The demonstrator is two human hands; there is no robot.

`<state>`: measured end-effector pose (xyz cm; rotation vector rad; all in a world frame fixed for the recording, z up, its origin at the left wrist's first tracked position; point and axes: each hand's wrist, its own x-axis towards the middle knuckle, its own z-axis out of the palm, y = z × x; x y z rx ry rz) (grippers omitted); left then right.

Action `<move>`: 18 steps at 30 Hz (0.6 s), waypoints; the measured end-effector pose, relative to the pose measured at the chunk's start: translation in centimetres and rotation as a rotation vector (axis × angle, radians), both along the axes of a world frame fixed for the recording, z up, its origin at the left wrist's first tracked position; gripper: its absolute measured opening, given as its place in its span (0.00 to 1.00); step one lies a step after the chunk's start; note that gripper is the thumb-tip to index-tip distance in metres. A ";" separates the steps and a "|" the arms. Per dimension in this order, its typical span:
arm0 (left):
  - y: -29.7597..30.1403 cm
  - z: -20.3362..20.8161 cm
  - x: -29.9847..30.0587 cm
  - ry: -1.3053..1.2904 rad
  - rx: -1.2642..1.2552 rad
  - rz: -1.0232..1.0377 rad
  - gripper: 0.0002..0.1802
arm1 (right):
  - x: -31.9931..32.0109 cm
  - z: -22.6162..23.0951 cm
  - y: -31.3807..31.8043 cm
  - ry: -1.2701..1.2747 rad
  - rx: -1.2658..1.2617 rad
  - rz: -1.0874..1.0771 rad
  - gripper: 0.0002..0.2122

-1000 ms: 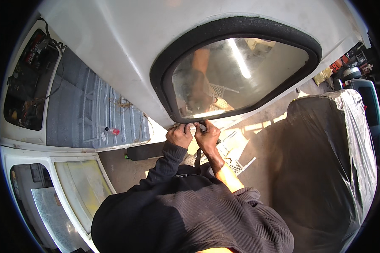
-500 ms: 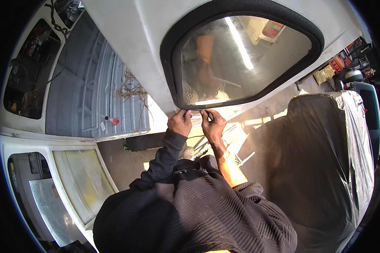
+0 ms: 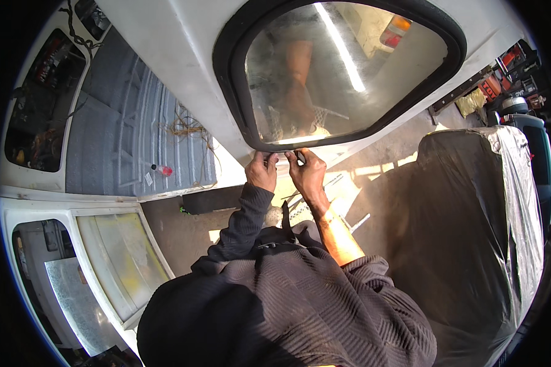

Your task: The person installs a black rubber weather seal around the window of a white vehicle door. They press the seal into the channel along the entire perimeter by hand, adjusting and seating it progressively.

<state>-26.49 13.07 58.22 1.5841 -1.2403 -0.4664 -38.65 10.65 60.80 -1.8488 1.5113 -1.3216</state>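
A window pane [image 3: 343, 79] is framed by a thick black rubber window seal [image 3: 229, 79] in a white vehicle panel [image 3: 159, 37]. At the seal's lower edge, my left hand [image 3: 262, 171] is closed, thumb and fingers pinched at the rubber. Just right of it, my right hand [image 3: 309, 174] also pinches at that edge, with something dark between thumb and forefinger that looks like the seal's lip. A small gap separates the two hands. The fingertips partly hide what they grip. An arm is reflected in the glass.
A ribbed grey truck bed [image 3: 165, 134] lies at left, with a small red-labelled bottle [image 3: 162, 170] and dry stalks [image 3: 190, 125] on it. A white door [image 3: 119, 263] stands at lower left. Dark plastic sheeting [image 3: 459, 232] covers a bulky object at right. Tools [image 3: 502, 76] stand behind.
The window and seal sit slightly higher and further left in view. Both hands have shifted up a little and stay pinched at the seal's lower edge; the gap between them looks similar.
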 end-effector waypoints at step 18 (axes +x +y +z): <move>0.0 0.7 -0.2 -0.168 -0.001 0.058 0.08 | 0.8 -1.1 -0.4 0.146 -0.213 0.030 0.09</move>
